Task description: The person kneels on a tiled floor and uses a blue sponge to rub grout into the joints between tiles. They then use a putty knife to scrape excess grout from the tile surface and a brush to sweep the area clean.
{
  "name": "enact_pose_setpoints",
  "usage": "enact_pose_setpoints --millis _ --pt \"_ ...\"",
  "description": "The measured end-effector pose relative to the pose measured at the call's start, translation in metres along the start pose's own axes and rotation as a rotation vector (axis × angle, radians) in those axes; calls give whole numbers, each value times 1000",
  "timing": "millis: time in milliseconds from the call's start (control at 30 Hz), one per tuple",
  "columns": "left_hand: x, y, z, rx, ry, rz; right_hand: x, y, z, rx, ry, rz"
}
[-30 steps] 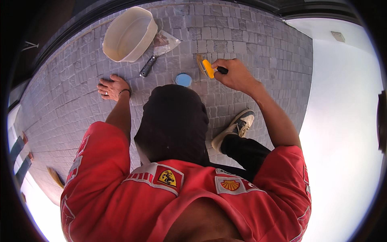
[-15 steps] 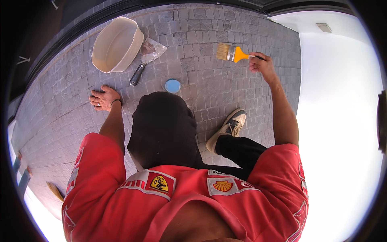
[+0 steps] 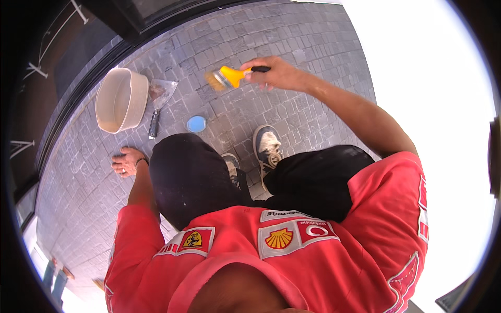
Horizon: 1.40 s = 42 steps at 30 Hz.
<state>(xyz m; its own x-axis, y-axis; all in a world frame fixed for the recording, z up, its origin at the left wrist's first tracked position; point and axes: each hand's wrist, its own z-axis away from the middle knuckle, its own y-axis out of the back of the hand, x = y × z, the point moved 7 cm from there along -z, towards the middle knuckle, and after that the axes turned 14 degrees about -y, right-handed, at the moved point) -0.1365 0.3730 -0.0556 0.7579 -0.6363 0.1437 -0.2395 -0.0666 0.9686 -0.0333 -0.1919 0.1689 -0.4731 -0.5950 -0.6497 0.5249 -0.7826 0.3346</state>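
My right hand [image 3: 277, 74] is closed round the black-ended handle of a wide paintbrush [image 3: 233, 76] with a yellow body. The brush is held over the grey paving, its pale bristles pointing left and smeared by motion. My left hand [image 3: 127, 162] lies flat on the paving with fingers spread, a bracelet at the wrist and a ring on one finger. Just beyond it stands a cream plastic tub [image 3: 136, 107]. Beside the tub lies a trowel [image 3: 154, 124] with a dark handle and a broad, smudged blade. A round blue disc-like object [image 3: 196, 124] rests on the paving farther right.
My knees and shoes [image 3: 268, 148] are close behind the blue disc. A dark frame [image 3: 117, 52] with glass runs along the left and far side. A bright white wall [image 3: 417, 78] bounds the right. Blurred blue objects [image 3: 55, 276] stand at the lower left.
My right hand has swung the paintbrush left, nearer the trowel. My left hand stays flat on the paving. The whole view has shifted, and my second shoe now shows.
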Motion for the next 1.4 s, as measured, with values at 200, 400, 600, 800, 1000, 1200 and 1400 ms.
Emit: enact_pose_setpoints --millis 200,400,600,800,1000,1200,1400 --pt "-26 -30 -9 -27 -93 0 166 65 16 284 -348 -255" --pt "-80 -54 -28 -357 -293 201 267 227 76 1000 -347 -240" --pt "-85 -30 5 -648 -458 545 164 120 8 800 -27 308" --pt "4 93 36 -997 -914 500 135 136 -42 287 122 -570" --pt "88 214 22 -1024 -1242 96 212 279 5 856 -293 -290" --pt "187 193 74 -1078 -1559 -74 126 162 -31 787 -25 502" --pt "224 150 173 -874 -1828 -210 0 -13 -38 564 306 560"
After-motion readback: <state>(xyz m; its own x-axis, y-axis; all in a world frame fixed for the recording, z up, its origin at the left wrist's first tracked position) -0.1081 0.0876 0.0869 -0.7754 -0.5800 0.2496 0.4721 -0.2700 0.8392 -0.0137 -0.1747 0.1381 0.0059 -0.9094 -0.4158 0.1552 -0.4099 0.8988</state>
